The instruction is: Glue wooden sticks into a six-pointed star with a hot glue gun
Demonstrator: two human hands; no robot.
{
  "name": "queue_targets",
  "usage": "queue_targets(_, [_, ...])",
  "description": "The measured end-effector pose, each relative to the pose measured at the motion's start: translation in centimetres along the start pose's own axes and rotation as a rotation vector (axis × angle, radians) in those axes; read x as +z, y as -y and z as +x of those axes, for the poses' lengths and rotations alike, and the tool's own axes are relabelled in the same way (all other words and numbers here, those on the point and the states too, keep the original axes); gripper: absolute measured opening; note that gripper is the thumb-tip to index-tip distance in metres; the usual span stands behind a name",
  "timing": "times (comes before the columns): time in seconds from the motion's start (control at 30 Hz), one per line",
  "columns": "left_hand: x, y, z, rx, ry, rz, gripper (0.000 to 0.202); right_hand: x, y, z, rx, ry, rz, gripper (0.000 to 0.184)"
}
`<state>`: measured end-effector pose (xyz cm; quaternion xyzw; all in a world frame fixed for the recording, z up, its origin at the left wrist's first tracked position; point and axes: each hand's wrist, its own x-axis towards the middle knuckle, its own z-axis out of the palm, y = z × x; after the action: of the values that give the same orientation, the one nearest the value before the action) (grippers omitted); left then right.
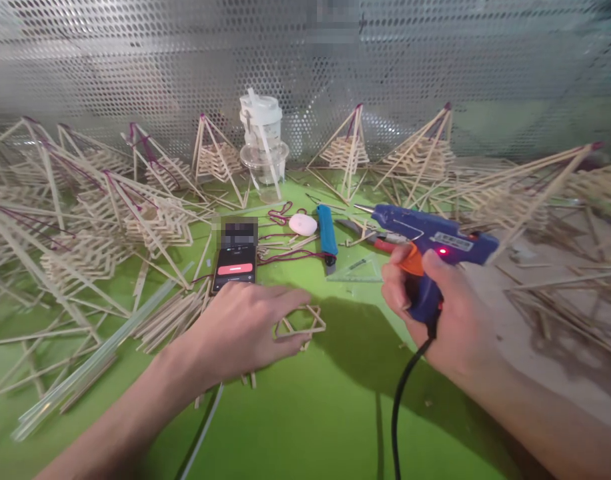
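My right hand is wrapped round the handle of a blue hot glue gun, fingers at its orange trigger. The gun's metal nozzle points left, and a red light glows on its side. Low over the table, my left hand has its thumb and forefinger stretched apart around a small frame of wooden sticks. Part of that frame is hidden under the hand, and I see no firm grip on it. A loose bundle of wooden sticks lies left of this hand, and a phone lies just beyond it.
Several stick pyramids with purple string line the green table. Midway lie a blue utility knife, pliers, a set square and a pinkish-white oval object. Clear glue sticks, a cup and the gun's cord also show.
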<state>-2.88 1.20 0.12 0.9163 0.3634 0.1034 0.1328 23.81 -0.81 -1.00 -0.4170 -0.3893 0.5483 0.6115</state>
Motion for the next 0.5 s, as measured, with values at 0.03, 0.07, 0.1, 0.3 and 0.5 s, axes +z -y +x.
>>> queue_targets(0.03, [0.0, 0.1, 0.1, -0.001, 0.026, -0.012, 0.035, 0.0, 0.0, 0.0, 0.007, 0.006, -0.007, 0.027])
queue_targets(0.07, [-0.2, 0.3, 0.2, -0.007, 0.041, -0.022, 0.035, 0.1, 0.1, 0.0, 0.021, 0.013, -0.021, 0.028])
queue_targets(0.1, [-0.5, 0.4, 0.2, -0.016, 0.040, -0.033, 0.034, 0.1, 0.2, 0.0, 0.040, 0.019, -0.043, 0.028])
queue_targets(0.3, [-2.6, 0.0, -0.7, 0.030, -0.108, -0.057, 0.036, -0.4, 1.2, 0.6, 0.275, 0.125, -0.347, 0.029])
queue_targets(0.5, [-0.7, 0.3, -2.8, 0.333, -0.282, 0.105, 0.027, -1.6, 1.0, 0.7, 0.487, 0.273, -0.611, 0.049])
